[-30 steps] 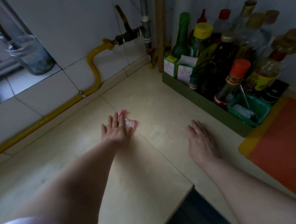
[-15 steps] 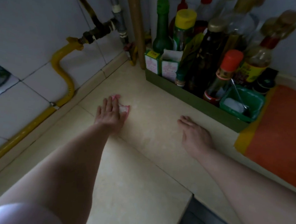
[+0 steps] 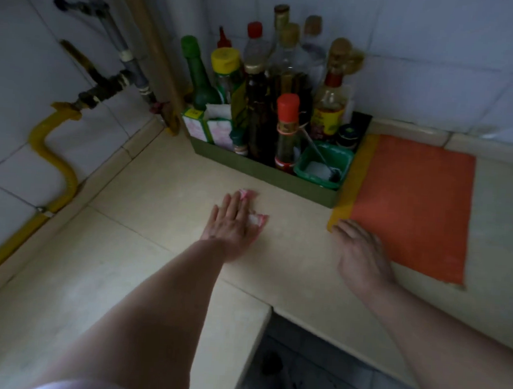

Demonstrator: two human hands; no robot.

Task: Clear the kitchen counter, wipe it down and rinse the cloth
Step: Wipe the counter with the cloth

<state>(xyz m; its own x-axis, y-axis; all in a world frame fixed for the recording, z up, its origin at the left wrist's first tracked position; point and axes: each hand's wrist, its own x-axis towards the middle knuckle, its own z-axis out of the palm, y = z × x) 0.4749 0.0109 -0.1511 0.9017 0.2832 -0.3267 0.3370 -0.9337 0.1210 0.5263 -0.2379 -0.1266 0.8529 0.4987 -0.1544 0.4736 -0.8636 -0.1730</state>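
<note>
My left hand (image 3: 232, 223) lies flat with straight fingers on a small pink-and-white cloth (image 3: 256, 219), pressing it onto the beige tiled counter (image 3: 159, 194). Only the cloth's edges show past my fingers. My right hand (image 3: 362, 255) rests palm down on the counter, fingers relaxed, its fingertips at the near corner of an orange mat (image 3: 414, 204) with a yellow strip. It holds nothing.
A green tray (image 3: 265, 172) in the back corner carries several sauce bottles, small boxes and a green tub with a spoon. A yellow gas pipe (image 3: 55, 167) runs along the left wall. The counter edge steps down to the dark floor (image 3: 313, 378) at bottom centre.
My left hand has slid the cloth to the right, nearer the green tray. My right hand has shifted right to the mat's corner, and the view has turned right.
</note>
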